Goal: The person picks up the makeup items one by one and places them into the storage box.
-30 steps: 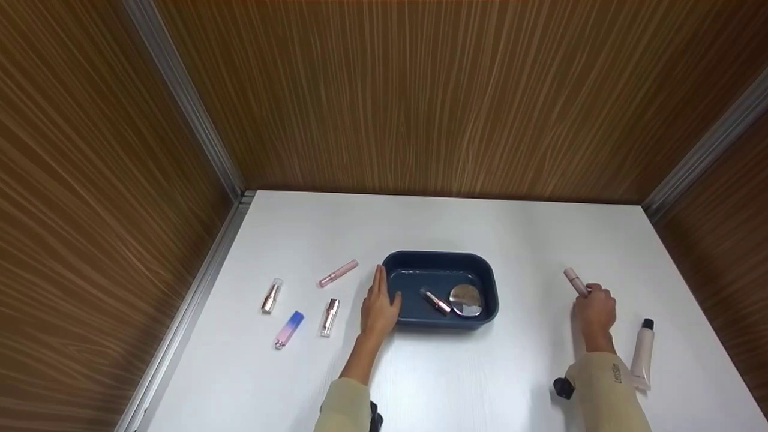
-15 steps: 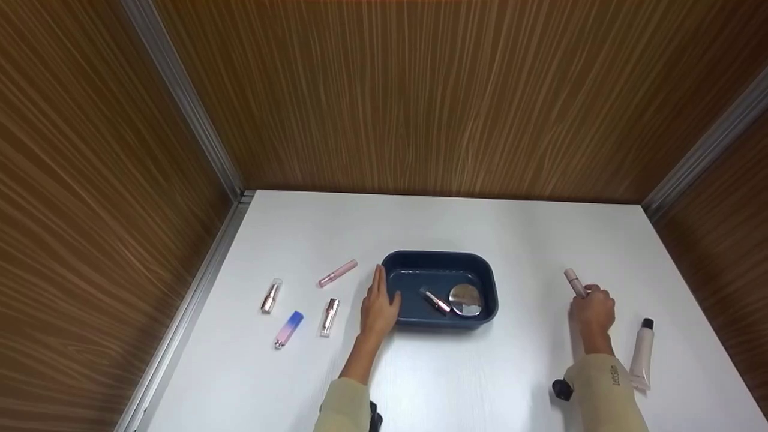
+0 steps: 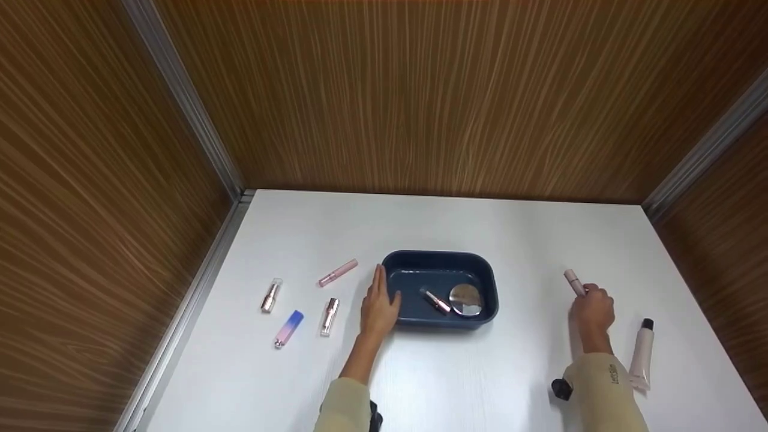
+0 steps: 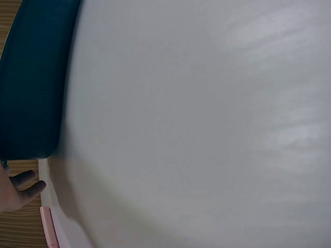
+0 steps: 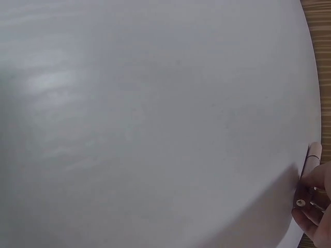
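My left hand rests along the left wall of a dark blue tray, fingers straight, with the thumb over the rim. Inside the tray lie a lipstick and a round compact mirror. In the left wrist view, the hand's fingers show beside the tray's end. Over on the right side of the table, my right hand pinches a pale pink cylindrical cosmetic tube, which slants up and left. Its lower part is covered by the fingers in the head view; in the right wrist view the tube meets the fingertips.
Left of the tray lie a pink lip gloss tube, two clear-capped lipsticks and a blue-pink lipstick. A squeeze tube with a black cap lies beside the right forearm. Wood-grain panels enclose the white table.
Both hands keep almost the same places; the right hand has shifted only very slightly with the pink cosmetic tube. The tray and the other items have not moved.
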{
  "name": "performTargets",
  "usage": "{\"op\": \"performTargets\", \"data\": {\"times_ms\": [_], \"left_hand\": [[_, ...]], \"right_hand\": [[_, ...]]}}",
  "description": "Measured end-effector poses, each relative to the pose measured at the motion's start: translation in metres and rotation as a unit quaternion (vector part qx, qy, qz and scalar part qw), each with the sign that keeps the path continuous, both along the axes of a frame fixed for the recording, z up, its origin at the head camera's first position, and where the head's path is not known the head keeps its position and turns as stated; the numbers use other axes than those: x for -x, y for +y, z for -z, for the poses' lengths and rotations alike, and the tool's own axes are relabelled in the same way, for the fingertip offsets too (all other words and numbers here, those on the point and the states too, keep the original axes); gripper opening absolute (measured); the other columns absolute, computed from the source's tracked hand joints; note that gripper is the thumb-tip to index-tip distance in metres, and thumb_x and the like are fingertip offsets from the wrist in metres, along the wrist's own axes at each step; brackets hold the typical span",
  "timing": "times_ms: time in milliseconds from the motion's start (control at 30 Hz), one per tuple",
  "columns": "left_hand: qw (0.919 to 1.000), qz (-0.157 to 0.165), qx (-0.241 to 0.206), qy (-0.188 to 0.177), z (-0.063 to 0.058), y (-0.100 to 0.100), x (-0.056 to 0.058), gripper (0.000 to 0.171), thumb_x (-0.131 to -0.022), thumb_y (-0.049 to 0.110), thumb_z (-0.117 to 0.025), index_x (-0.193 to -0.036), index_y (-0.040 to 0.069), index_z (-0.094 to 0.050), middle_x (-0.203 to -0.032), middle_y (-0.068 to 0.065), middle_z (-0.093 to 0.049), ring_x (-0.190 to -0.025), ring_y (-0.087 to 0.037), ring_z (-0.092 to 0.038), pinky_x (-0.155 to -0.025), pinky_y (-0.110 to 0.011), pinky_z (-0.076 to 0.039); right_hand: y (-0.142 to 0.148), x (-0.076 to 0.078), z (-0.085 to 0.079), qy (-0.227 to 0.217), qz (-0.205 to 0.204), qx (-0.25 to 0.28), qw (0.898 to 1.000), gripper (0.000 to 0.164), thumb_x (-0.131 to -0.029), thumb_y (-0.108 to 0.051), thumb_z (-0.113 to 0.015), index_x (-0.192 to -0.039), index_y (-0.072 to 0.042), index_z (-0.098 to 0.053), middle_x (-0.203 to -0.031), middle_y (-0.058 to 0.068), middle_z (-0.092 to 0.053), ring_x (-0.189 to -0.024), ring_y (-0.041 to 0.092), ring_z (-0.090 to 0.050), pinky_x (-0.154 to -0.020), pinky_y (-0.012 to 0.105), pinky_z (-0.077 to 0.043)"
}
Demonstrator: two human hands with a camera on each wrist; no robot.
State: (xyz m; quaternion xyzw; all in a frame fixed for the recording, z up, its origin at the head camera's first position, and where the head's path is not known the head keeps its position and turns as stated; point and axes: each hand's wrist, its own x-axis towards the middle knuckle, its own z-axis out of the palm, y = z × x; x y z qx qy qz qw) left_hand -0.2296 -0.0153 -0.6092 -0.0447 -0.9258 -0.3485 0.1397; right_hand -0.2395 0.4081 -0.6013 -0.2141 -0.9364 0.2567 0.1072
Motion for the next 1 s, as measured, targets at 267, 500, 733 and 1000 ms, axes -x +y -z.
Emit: {"op": "performTargets", "data": {"times_ms": [267, 500, 733, 1000], "left_hand": [[1.0, 0.0, 0.0, -0.004, -0.0011, 0.0004, 0.0003, 0.067, -0.088, 0.021, -0.058, -0.142, -0.002, -0.027, -0.147, -0.014, -0.026, -0.116, -0.031, -0.046, -0.083, -0.044, -0.043], [1.0, 0.0, 0.004, -0.002, 0.0006, 0.0006, 0.0006, 0.065, -0.088, 0.02, -0.058, -0.142, -0.002, -0.028, -0.146, -0.015, -0.027, -0.116, -0.032, -0.045, -0.084, -0.044, -0.043], [0.9998, 0.002, 0.003, -0.02, -0.001, 0.0001, 0.0007, 0.066, -0.089, 0.021, -0.057, -0.143, -0.001, -0.026, -0.147, -0.014, -0.024, -0.118, -0.031, -0.044, -0.085, -0.044, -0.042], [0.9996, 0.0, 0.006, -0.026, -0.0019, -0.0003, 0.0004, 0.067, -0.089, 0.022, -0.057, -0.143, 0.0, -0.025, -0.148, -0.012, -0.024, -0.117, -0.031, -0.044, -0.085, -0.044, -0.042]], "right_hand": [[-0.0012, -0.0032, -0.0002, 0.021, -0.007, -0.012, 1.0, 0.029, -0.085, 0.005, -0.049, -0.113, 0.013, -0.053, -0.099, 0.035, -0.054, -0.088, 0.048, -0.052, -0.069, 0.056, -0.043], [-0.0002, -0.0053, 0.0003, 0.018, -0.009, -0.021, 1.0, 0.031, -0.085, 0.005, -0.049, -0.115, 0.013, -0.052, -0.098, 0.035, -0.056, -0.085, 0.048, -0.055, -0.067, 0.055, -0.043], [-0.0004, -0.0066, -0.0019, -0.002, -0.001, -0.011, 1.0, 0.032, -0.085, 0.005, -0.05, -0.116, 0.012, -0.051, -0.102, 0.034, -0.056, -0.089, 0.048, -0.054, -0.069, 0.054, -0.044], [-0.0012, -0.0102, -0.0024, -0.014, 0.0, -0.003, 1.0, 0.032, -0.086, 0.005, -0.049, -0.118, 0.01, -0.052, -0.104, 0.033, -0.055, -0.09, 0.046, -0.055, -0.07, 0.053, -0.044]]}}
